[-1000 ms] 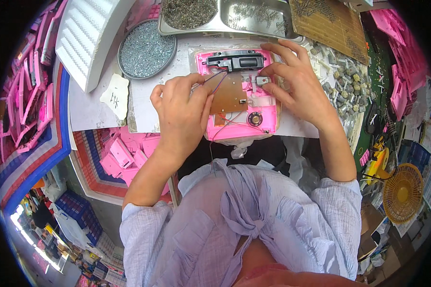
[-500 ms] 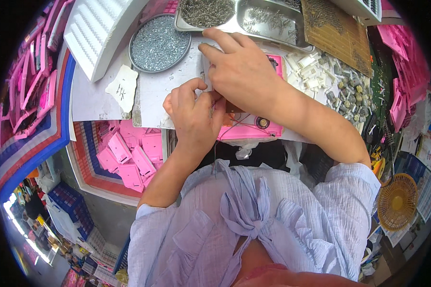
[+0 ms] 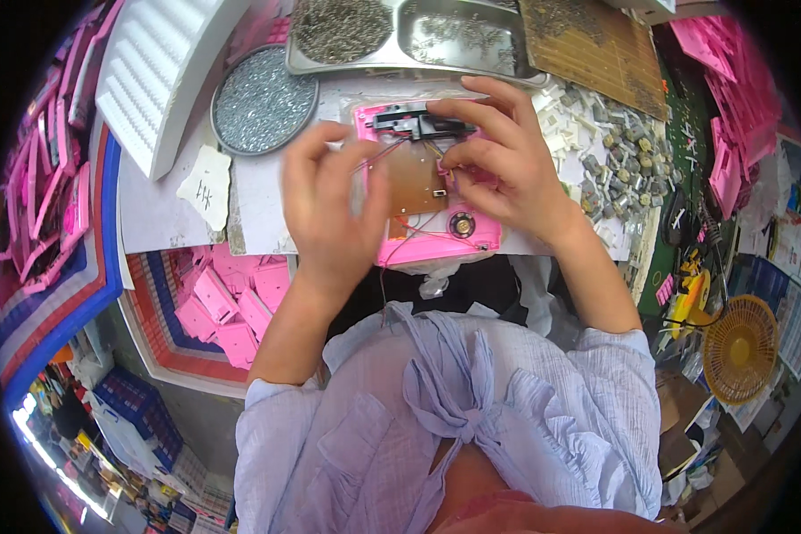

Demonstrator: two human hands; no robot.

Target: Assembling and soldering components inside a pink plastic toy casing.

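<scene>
Left hand (image 3: 334,200), blurred, grip indeterminable; right hand (image 3: 514,169) curls over pink casing (image 3: 432,246), apparently steadying it, hold unclear.

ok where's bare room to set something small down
Best: white work surface between the torn-edged white tag and the left hand, nearer than the round grey rimmed dish. Another patch lies left of the tag, nearer than the ridged white tray. Crowded: right of the pink plastic casing, where white plastic pieces and grey metal parts spread.

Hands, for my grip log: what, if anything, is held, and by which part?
Left hand: blurred, cannot tell. Right hand: near the brown board, any hold hidden.
</scene>
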